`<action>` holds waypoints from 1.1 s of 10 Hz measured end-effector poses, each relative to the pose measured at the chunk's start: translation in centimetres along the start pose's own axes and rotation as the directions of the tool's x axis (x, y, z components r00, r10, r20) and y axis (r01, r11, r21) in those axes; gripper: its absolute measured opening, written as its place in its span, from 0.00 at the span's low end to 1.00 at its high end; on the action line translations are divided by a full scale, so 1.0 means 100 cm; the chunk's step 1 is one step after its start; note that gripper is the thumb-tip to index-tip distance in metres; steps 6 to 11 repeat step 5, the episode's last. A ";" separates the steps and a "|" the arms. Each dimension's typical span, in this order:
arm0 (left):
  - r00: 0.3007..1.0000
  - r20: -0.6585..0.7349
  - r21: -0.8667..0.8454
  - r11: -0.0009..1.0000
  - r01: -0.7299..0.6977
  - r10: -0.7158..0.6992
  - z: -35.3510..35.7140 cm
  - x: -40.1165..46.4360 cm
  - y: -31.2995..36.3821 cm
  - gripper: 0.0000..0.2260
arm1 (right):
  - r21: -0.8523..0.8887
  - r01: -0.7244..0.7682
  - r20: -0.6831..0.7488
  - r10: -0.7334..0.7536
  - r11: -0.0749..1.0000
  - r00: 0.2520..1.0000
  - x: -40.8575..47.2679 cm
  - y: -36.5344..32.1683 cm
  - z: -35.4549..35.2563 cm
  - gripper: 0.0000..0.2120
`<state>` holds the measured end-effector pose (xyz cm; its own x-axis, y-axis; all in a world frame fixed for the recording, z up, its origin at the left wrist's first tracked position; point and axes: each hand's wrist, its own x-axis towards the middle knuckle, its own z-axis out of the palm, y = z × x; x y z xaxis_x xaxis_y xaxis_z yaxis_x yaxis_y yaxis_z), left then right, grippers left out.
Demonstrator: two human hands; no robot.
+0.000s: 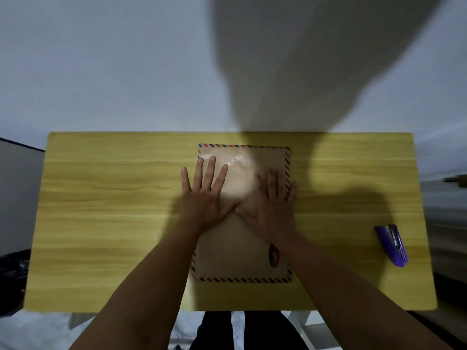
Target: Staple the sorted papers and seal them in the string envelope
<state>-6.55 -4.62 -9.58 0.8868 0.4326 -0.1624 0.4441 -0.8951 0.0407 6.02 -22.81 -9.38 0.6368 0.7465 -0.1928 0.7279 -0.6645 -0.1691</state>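
Flat, both hands (204,198) press envelope (240,261).

Dim overall, light from behind/above the wearer. Big soft shadow across wall (316,59), falling onto table (101,198) at right. Bright glare patch on envelope (242,261) between left hand (204,195) and right hand (271,205). Wide-angle bending at edges; right edge smeared w/ motion blur. Stapler (391,245) fairly sharp.

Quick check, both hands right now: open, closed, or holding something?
Left hand: open, fingers straight, pressing flat on the envelope.
Right hand: open, also flat on the envelope.
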 end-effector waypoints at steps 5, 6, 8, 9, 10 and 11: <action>0.913 0.407 -0.011 1.000 -0.013 0.016 -0.074 -0.026 -0.012 0.38 | 0.160 -0.064 0.201 0.031 0.985 0.979 -0.002 -0.007 -0.057 0.37; 0.913 0.407 -0.011 1.000 -0.013 0.016 -0.074 -0.026 -0.012 0.38 | 0.160 -0.064 0.201 0.031 0.985 0.979 -0.002 -0.007 -0.057 0.37; 0.913 0.407 -0.011 1.000 -0.013 0.016 -0.074 -0.026 -0.012 0.38 | 0.160 -0.064 0.201 0.031 0.985 0.979 -0.002 -0.007 -0.057 0.37; 0.913 0.407 -0.011 1.000 -0.013 0.016 -0.074 -0.026 -0.012 0.38 | 0.160 -0.064 0.201 0.031 0.985 0.979 -0.002 -0.007 -0.057 0.37; 0.913 0.407 -0.011 1.000 -0.013 0.016 -0.074 -0.026 -0.012 0.38 | 0.160 -0.064 0.201 0.031 0.985 0.979 -0.002 -0.007 -0.057 0.37; 0.913 0.407 -0.011 1.000 -0.013 0.016 -0.074 -0.026 -0.012 0.38 | 0.160 -0.064 0.201 0.031 0.985 0.979 -0.002 -0.007 -0.057 0.37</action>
